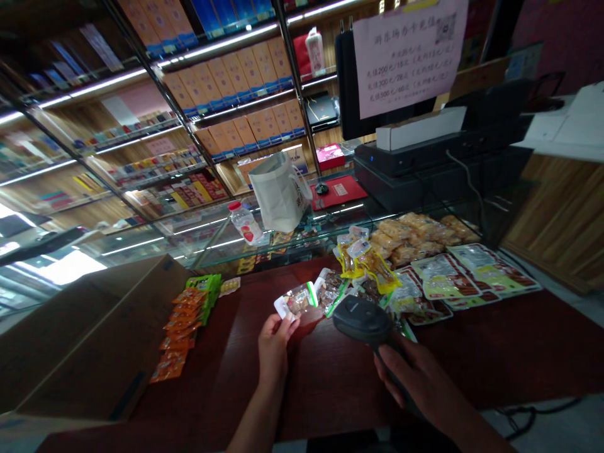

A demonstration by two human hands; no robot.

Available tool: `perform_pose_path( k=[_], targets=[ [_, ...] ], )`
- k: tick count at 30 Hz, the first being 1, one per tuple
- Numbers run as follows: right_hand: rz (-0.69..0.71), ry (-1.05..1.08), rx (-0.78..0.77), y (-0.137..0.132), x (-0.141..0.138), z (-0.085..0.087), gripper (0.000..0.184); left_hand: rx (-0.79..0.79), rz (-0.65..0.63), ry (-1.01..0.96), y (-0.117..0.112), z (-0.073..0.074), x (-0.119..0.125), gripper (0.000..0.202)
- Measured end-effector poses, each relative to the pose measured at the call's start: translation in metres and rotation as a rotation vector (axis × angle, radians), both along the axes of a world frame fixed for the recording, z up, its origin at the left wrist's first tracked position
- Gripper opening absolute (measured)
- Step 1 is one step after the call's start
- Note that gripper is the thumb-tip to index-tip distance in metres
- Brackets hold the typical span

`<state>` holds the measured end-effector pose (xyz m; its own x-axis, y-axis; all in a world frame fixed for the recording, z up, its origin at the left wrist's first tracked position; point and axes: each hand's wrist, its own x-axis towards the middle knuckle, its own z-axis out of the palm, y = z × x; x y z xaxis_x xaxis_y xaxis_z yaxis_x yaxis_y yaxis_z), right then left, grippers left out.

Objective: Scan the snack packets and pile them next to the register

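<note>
My left hand (274, 343) pinches a small clear snack packet (297, 299) with a white and green edge, holding it up above the dark red counter (495, 352). My right hand (418, 377) is wrapped round the handle of a dark grey barcode scanner (362, 318), whose head points at the packet from the right. Just behind the scanner lie several more snack packets (365, 264), some yellow, some clear.
A brown cardboard box (89, 340) fills the left. Orange packets (182, 327) and a green pack (205, 286) lie beside it. Flat snack packs (472, 270) cover the right of the counter. On the glass case stand a bottle (244, 223), a white bag (278, 192) and a till (425, 157). Shelves line the back.
</note>
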<state>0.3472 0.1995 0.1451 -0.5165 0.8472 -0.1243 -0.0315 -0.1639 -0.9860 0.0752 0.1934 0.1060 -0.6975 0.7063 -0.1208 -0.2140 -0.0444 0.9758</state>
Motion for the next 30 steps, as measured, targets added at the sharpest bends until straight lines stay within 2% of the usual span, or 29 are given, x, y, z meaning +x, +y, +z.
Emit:
perform_pose_path(
  k=[17,30],
  targets=[
    [0.003,0.001,0.016,0.002,0.008,-0.015,0.049,-0.003,-0.024,-0.007,0.007,0.002,0.004,0.028],
    [-0.019,0.03,-0.072,0.007,0.024,-0.004,0.053,0.047,-0.096,-0.08,0.028,0.002,0.003,0.037]
  ],
)
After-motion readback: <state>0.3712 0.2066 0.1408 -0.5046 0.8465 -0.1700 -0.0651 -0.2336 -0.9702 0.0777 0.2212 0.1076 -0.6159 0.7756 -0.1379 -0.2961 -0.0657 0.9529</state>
